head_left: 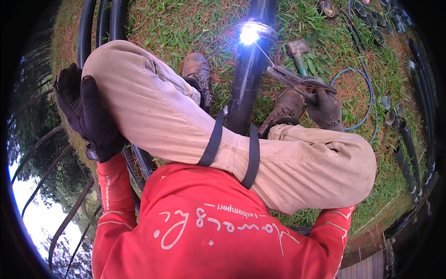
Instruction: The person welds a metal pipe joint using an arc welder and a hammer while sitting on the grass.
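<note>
My right hand (326, 108), in a dark grey glove, is closed round a welding electrode holder (288, 77). From its jaws a thin welding rod (265, 55) slants up and left to a black pipe (246, 79). A bright blue-white arc (249, 35) burns at the rod's tip, on the left side of a raised ring joint (265, 30), and its glare hides the detail there. My left hand (95, 114), in a black glove, rests against the outside of my left knee, with thumb and fingers apart and nothing in it.
A hammer (297, 47) with a green handle lies in the grass beside the electrode holder. My boots (197, 69) flank the pipe. Black pipes (103, 25) lie at the left, more pipes (420, 79) at the far right. A blue cable (370, 95) loops right of my right hand.
</note>
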Demonstrator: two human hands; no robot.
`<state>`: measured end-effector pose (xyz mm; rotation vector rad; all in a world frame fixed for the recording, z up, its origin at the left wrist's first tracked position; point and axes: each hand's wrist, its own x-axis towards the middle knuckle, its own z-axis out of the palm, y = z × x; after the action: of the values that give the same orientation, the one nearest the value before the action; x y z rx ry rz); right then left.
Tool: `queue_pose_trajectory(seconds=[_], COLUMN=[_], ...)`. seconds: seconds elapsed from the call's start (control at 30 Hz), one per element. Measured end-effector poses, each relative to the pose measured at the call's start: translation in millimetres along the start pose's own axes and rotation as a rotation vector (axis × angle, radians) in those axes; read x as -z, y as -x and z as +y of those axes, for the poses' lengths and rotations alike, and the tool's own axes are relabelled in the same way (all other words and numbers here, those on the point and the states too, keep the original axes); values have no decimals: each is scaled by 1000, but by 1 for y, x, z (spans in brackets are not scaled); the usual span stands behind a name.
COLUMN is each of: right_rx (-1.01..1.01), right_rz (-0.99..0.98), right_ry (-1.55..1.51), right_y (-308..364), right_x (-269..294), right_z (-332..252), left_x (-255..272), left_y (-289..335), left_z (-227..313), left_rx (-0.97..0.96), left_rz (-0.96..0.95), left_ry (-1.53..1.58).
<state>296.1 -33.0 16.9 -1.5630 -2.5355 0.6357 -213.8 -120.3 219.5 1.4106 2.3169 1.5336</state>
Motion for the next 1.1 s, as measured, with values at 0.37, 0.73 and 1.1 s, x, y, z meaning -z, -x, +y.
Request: queue_pose_trajectory(seconds=[0.37,0.73,1.1], right_rx=[47,74,110], right_rz=[59,0,93], right_ry=[-28,-135,-46], right_y=[1,-4,-3], right_x=[-5,6,-4], right_z=[5,-5,3], left_x=[1,2,-1], left_y=[0,-1,0], left_z=[-4,-1,1], left_rx=[-4,20,-5], left_rz=[2,-5,-12], left_ry=[13,22,-6])
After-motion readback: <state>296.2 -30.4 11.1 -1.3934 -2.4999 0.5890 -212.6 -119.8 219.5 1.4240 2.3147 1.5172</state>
